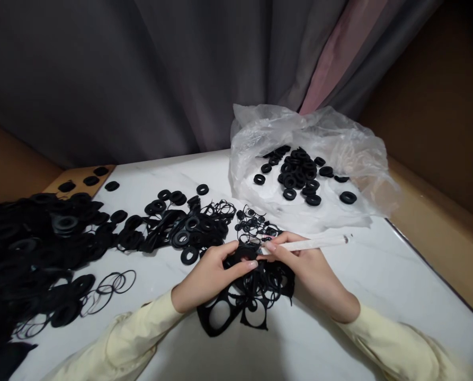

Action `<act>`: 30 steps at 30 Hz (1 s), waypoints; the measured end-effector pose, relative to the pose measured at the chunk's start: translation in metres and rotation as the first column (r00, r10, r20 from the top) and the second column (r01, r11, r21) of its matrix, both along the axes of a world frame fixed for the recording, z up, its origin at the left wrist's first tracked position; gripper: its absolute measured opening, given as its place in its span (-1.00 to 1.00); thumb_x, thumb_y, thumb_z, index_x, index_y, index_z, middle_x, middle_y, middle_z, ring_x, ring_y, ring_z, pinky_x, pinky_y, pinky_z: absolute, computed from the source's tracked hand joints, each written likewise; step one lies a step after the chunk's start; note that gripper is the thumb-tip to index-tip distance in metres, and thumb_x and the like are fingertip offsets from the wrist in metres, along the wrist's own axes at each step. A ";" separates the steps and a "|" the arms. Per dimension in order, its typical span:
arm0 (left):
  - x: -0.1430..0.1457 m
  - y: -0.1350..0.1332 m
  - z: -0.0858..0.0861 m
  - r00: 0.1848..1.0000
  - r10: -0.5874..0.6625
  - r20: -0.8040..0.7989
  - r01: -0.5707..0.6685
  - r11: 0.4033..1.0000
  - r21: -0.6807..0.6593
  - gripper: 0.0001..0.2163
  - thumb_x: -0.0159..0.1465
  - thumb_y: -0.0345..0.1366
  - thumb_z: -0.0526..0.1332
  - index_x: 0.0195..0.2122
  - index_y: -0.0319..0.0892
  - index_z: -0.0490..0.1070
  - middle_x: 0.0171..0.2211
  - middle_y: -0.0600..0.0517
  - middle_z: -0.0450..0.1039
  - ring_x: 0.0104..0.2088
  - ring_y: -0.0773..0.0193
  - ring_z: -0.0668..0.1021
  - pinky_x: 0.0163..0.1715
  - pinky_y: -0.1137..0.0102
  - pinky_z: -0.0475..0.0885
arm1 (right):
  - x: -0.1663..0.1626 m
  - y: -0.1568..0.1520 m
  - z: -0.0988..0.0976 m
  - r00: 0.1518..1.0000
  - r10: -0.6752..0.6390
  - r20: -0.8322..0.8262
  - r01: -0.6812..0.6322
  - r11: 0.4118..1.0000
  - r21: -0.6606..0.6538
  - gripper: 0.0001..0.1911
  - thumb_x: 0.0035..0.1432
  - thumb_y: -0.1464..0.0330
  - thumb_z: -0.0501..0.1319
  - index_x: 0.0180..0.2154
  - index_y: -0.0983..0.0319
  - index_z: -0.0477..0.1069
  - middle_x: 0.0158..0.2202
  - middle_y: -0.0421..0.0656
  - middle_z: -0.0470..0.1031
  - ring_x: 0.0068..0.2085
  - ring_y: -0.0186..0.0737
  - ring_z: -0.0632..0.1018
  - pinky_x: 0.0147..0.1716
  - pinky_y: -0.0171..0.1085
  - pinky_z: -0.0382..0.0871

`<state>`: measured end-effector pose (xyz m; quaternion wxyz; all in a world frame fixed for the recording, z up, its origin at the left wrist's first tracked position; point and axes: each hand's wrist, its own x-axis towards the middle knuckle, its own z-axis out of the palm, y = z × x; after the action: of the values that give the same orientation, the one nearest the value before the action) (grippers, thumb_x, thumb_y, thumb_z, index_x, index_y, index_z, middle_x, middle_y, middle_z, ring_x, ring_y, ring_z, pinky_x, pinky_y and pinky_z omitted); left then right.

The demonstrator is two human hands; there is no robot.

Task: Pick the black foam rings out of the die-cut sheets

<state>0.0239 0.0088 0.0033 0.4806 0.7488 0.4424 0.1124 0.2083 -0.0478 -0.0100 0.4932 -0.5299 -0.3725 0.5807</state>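
Observation:
My left hand (210, 272) grips a black rubber ring (244, 253) between thumb and fingers, just above the white table (172, 338). In my right hand (315, 272) is a slim white pen-shaped tool (315, 243). Its near end meets the ring, though its tip is too small to make out, and its other end points right. Below both hands lie black rubber scraps (256, 312) with round holes cut out. Thin black loops and small discs (252, 219) lie just beyond my fingers.
A clear plastic bag (256, 127) at the back right bears a pile of black rings (297, 172). More rings and scraps (196, 225) spread across the middle, and a large heap (17, 254) covers the left side. A grey curtain (160, 79) hangs behind the table.

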 end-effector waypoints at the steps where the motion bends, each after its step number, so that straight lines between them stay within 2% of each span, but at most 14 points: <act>1: 0.000 0.000 0.000 1.000 0.005 -0.003 -0.005 1.000 0.010 -0.79 0.19 -0.12 0.18 -0.40 -0.16 0.36 -0.45 0.12 0.38 -0.39 0.29 0.41 -0.40 0.45 0.28 | -0.001 -0.001 0.000 0.998 -0.003 0.067 0.001 1.000 0.026 -0.76 0.08 0.15 0.24 -0.41 0.20 0.42 -0.36 -0.19 0.56 -0.26 -0.19 0.56 -0.20 -0.24 0.36; 5: 0.001 -0.002 0.000 1.000 0.028 -0.014 -0.027 0.998 0.056 -0.77 0.17 -0.12 0.20 -0.49 -0.17 0.30 -0.52 0.14 0.31 -0.45 0.32 0.36 -0.46 0.47 0.24 | -0.006 -0.006 0.001 0.935 -0.023 0.355 -0.023 0.992 0.122 -0.77 0.16 0.17 0.16 -0.41 0.16 0.44 -0.36 -0.23 0.55 -0.29 -0.23 0.52 -0.25 -0.26 0.32; 9: 0.001 -0.004 -0.004 0.998 0.053 -0.036 -0.048 0.992 0.115 -0.72 0.15 -0.13 0.22 -0.55 -0.17 0.23 -0.56 0.15 0.26 -0.49 0.35 0.33 -0.48 0.47 0.21 | -0.008 -0.012 -0.003 0.873 -0.047 0.486 -0.083 0.967 0.243 -0.80 0.23 0.24 0.09 -0.33 0.13 0.45 -0.31 -0.21 0.55 -0.29 -0.21 0.54 -0.27 -0.27 0.34; 14: 0.001 -0.006 -0.008 0.998 0.042 -0.051 -0.030 0.976 0.218 -0.70 0.15 -0.12 0.21 -0.58 -0.18 0.19 -0.57 0.16 0.20 -0.50 0.36 0.31 -0.48 0.47 0.22 | -0.009 -0.016 -0.010 0.769 -0.085 0.634 -0.276 0.850 0.449 -0.73 0.30 0.39 -0.04 -0.14 0.20 0.41 -0.21 -0.08 0.51 -0.23 -0.18 0.55 -0.30 -0.27 0.41; 19: -0.001 -0.006 -0.006 0.999 -0.021 -0.029 0.027 0.970 0.242 -0.77 0.12 -0.16 0.25 -0.53 -0.20 0.30 -0.53 0.13 0.22 -0.46 0.34 0.33 -0.43 0.46 0.27 | -0.009 -0.014 -0.011 0.657 -0.175 0.733 -0.395 0.749 0.532 -0.72 0.29 0.50 -0.09 -0.18 0.28 0.38 -0.25 -0.04 0.50 -0.28 -0.21 0.56 -0.32 -0.29 0.45; 21: -0.003 -0.007 -0.006 0.999 -0.046 -0.022 0.049 0.969 0.241 -0.80 0.10 -0.17 0.26 -0.50 -0.19 0.35 -0.52 0.13 0.22 -0.45 0.33 0.34 -0.42 0.46 0.28 | -0.009 -0.012 -0.010 0.675 -0.151 0.722 -0.388 0.760 0.522 -0.73 0.30 0.50 -0.09 -0.21 0.27 0.38 -0.26 -0.06 0.49 -0.30 -0.24 0.56 -0.33 -0.31 0.44; 26: -0.004 -0.007 -0.005 0.997 -0.076 -0.014 0.078 0.973 0.216 -0.81 0.07 -0.17 0.30 -0.47 -0.19 0.40 -0.48 0.12 0.24 -0.40 0.31 0.36 -0.38 0.46 0.30 | -0.011 -0.011 -0.007 0.783 -0.042 0.621 -0.312 0.837 0.449 -0.74 0.32 0.46 -0.08 -0.22 0.26 0.37 -0.27 -0.10 0.51 -0.29 -0.26 0.57 -0.33 -0.33 0.40; 30: -0.001 -0.005 -0.002 0.997 -0.066 -0.046 0.074 0.978 0.193 -0.78 0.06 -0.16 0.31 -0.51 -0.19 0.38 -0.48 0.12 0.28 -0.39 0.30 0.38 -0.38 0.46 0.30 | -0.013 -0.013 -0.013 0.831 -0.062 0.552 -0.240 0.856 0.458 -0.82 0.30 0.43 0.00 -0.20 0.24 0.37 -0.28 -0.15 0.52 -0.30 -0.28 0.57 -0.31 -0.34 0.38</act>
<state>0.0226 0.0037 0.0010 0.4000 0.8094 0.4119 0.1235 0.1953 -0.0604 -0.0229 0.4587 -0.5055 -0.6628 0.3078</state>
